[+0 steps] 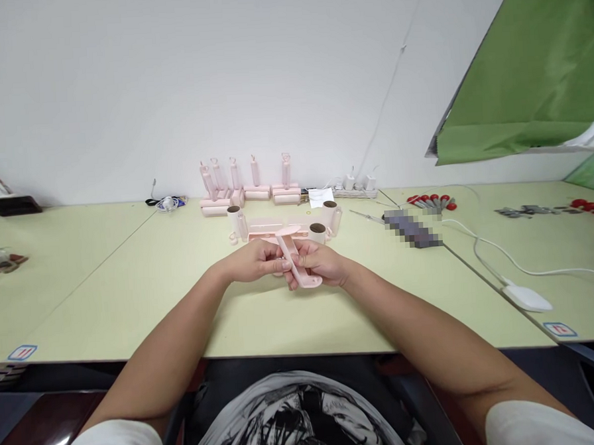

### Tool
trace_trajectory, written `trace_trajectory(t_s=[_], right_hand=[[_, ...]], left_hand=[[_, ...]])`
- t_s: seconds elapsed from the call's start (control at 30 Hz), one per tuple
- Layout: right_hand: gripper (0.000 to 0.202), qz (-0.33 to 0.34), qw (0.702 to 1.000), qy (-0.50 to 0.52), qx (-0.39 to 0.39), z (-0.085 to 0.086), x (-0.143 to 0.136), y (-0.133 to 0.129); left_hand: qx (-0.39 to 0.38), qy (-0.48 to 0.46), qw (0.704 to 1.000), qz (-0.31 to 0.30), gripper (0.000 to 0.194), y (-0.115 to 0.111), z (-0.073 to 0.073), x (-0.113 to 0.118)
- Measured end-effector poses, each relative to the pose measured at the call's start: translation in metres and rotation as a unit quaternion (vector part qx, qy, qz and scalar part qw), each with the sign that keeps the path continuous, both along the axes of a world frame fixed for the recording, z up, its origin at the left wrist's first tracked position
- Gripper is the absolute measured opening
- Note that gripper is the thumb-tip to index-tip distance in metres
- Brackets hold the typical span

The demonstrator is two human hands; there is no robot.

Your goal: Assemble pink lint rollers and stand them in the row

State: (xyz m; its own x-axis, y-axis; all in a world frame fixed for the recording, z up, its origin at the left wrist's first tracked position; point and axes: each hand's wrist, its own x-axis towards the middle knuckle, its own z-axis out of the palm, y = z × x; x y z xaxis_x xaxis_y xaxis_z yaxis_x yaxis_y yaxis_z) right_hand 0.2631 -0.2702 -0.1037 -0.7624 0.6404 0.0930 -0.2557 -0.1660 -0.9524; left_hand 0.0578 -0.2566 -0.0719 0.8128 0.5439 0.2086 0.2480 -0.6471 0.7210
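Note:
Above the table's middle, my left hand (253, 259) and my right hand (327, 262) both grip a pale pink curved plastic shell (288, 251) with rounded end plates, which looks like a lint roller cover. It is tilted, its hollow side turned toward my right hand. My left thumb presses its edge, while the right fingers wrap its lower part. Just behind my hands lies another pink shell (263, 229), partly hidden. Around it stand sticky-paper rolls with brown cardboard cores, one roll (234, 220) at left and another roll (318, 234) at right, beside small pink handles (337, 222).
Several pink lint rollers (216, 203) with upright handles line the wall. A power strip (358, 193), a white paper (321, 197) and a coiled cable (168, 203) are at the back. Rightward lie a blurred dark object (411, 228), red-handled tools (432, 201) and a white charger (527, 297).

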Motion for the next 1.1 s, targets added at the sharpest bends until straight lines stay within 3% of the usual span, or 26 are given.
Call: trace_trajectory(t_s=[0.13,0.47,0.63,0.77,0.93,1.0,1.1], right_hand=[[0.048,-0.021,1.000,0.001,-0.001,0.000,-0.001,-0.001],[0.050,-0.048,0.999,-0.008,0.017,0.001,-0.004,-0.003],[0.044,-0.097,0.992,-0.006,0.078,0.005,-0.004,-0.004],[0.043,-0.167,0.980,-0.032,0.106,0.012,0.002,-0.002],[0.034,-0.257,0.938,-0.161,0.170,0.014,0.006,-0.001],[0.026,-0.264,0.902,-0.234,0.248,0.013,0.004,-0.004],[0.014,-0.235,0.824,-0.361,0.368,0.011,-0.001,-0.008]], left_hand=[[-0.055,0.015,0.997,-0.056,0.041,0.000,0.003,0.000],[-0.055,0.016,0.997,-0.051,0.040,-0.001,0.007,-0.001],[-0.013,0.017,1.000,0.007,0.041,0.002,0.004,-0.003],[0.030,-0.005,0.994,0.108,0.046,0.011,-0.002,-0.009],[0.048,-0.128,0.956,0.258,0.052,0.023,-0.007,-0.017],[0.045,-0.160,0.943,0.289,0.053,0.026,-0.007,-0.017],[0.044,-0.177,0.934,0.307,0.053,0.027,-0.009,-0.017]])
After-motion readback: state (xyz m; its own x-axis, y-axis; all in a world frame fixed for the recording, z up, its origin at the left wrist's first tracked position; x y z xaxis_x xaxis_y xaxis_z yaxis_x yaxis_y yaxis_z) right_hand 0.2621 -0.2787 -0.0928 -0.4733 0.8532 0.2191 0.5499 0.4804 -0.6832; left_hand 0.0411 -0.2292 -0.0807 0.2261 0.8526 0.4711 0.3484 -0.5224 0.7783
